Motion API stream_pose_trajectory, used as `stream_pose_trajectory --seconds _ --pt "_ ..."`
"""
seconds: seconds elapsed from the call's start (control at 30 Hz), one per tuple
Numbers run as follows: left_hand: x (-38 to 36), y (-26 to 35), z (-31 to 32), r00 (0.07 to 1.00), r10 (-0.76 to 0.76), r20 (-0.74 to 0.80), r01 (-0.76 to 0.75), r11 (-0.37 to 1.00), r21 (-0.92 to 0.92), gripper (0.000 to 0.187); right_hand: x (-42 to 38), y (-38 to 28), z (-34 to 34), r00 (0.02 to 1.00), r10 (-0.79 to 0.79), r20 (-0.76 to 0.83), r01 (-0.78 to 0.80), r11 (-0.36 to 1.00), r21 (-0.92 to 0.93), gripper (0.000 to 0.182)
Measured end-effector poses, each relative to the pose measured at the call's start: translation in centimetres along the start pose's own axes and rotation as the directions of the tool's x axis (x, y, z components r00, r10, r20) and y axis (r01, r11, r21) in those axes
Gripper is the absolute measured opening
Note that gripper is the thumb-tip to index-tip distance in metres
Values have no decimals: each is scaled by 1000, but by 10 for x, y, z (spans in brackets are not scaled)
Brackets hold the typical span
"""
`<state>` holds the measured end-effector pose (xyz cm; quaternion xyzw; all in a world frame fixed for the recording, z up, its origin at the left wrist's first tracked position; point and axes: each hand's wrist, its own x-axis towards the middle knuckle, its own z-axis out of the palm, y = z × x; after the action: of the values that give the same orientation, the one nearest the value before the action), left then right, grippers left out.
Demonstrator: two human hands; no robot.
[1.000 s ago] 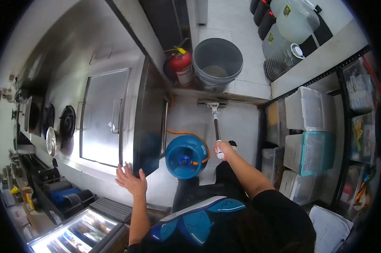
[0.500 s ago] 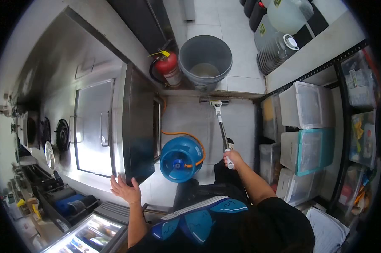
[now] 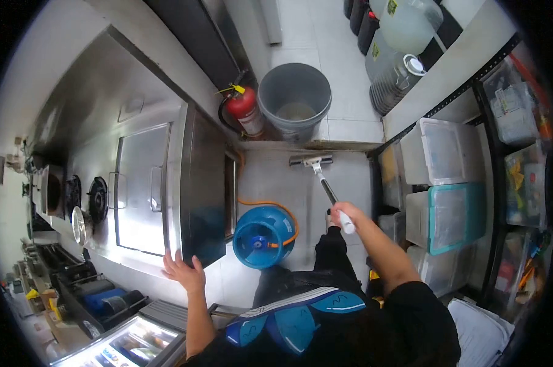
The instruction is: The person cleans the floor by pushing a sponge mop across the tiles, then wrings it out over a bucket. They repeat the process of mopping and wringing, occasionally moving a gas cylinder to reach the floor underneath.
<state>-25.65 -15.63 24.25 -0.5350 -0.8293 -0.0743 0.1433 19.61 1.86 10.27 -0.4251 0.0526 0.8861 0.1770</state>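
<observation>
My right hand [image 3: 346, 214] is wrapped round the white grip of a squeegee-like floor tool [image 3: 328, 190]. Its flat head [image 3: 311, 161] rests on the grey tiles, close to the raised step. My left hand [image 3: 184, 273] lies with fingers spread on the corner of the stainless steel counter [image 3: 173, 183]. Between my arms stands a blue gas cylinder [image 3: 264, 232] with an orange hose [image 3: 297, 221] attached to its valve.
Past the step [image 3: 343, 146] stand a grey bucket [image 3: 294, 101] and a red fire extinguisher [image 3: 244, 110]. Shelves with plastic boxes [image 3: 450, 153] line the right side. Large jugs [image 3: 394, 85] stand at the top right. A glass-topped case [image 3: 126, 342] is at the lower left.
My right hand has lifted the tool's grip slightly up and to the right, so the handle appears shorter and steeper. The view has shifted a little. My left hand stays on the counter corner.
</observation>
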Motion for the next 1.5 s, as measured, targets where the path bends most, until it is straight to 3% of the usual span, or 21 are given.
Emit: stream_pose_trajectory --seconds 0.1,0.17,0.23,0.33,0.4,0.57,0.63,0.7,0.73,0.77,0.8,0.9,0.97,1.0,1.1,1.13,1.2,1.27,1.3,1.43,1.5 --pt "19 41 -8 972 225 -65 -234 913 -334 43 -101 13 15 991 27 -134 -39 996 -86 14" --pt "30 77 5 939 334 -78 -331 820 -467 36 -173 39 17 977 -193 -93 109 824 -556 11" --pt "40 117 28 900 435 -9 -346 703 -621 32 -254 64 45 966 -239 -100 92 677 -730 10" --pt "64 190 50 804 569 175 -273 614 -740 26 -357 118 113 940 -247 -235 36 757 -653 28" --pt "84 239 64 796 601 67 -304 493 -815 25 -411 147 164 889 -253 -381 -59 762 -645 40" --pt "153 339 68 697 648 307 -76 493 -867 51 -480 214 233 781 -379 -497 -72 735 -674 51" --pt "175 358 31 712 582 393 165 405 -899 54 -487 230 229 772 -380 -509 -87 731 -677 56" --pt "197 362 -13 582 547 602 568 256 -782 56 -486 236 225 741 -489 -460 -39 652 -757 57" --pt "211 364 -14 512 654 557 559 238 -794 59 -475 234 221 706 -589 -393 12 565 -825 56" --pt "220 370 -16 589 610 530 518 219 -827 55 -463 230 214 667 -674 -316 56 468 -882 55" --pt "226 371 -30 662 558 500 475 204 -856 51 -455 224 191 676 -635 -373 -18 492 -870 55" --pt "232 370 -34 893 348 284 262 111 -959 38 -393 223 142 506 -860 -62 116 139 -983 52" --pt "228 363 -43 963 210 171 135 176 -975 33 -352 217 111 477 -878 -33 270 182 -945 55" --pt "226 353 -55 955 204 215 144 317 -937 31 -335 212 100 463 -886 -17 346 198 -917 56" --pt "207 340 -61 967 162 195 138 307 -941 29 -298 200 82 470 -882 -34 350 221 -910 58" --pt "198 337 -64 987 131 94 59 247 -967 29 -298 198 92 493 -866 -86 262 243 -934 57" --pt "184 329 -72 982 130 137 105 225 -969 29 -301 190 121 518 -832 -199 74 276 -958 54" --pt "168 326 -66 977 154 146 116 187 -976 30 -296 186 130 521 -835 -176 89 258 -962 54" --pt "158 329 -55 974 153 166 157 72 -985 31 -293 187 131 523 -836 -166 95 251 -963 54" --pt "159 323 -48 961 166 221 219 28 -975 34 -285 192 112 488 -871 -46 143 131 -981 58" --pt "159 323 -50 962 151 227 233 -24 -972 35 -279 192 107 505 -859 -81 62 130 -990 61"
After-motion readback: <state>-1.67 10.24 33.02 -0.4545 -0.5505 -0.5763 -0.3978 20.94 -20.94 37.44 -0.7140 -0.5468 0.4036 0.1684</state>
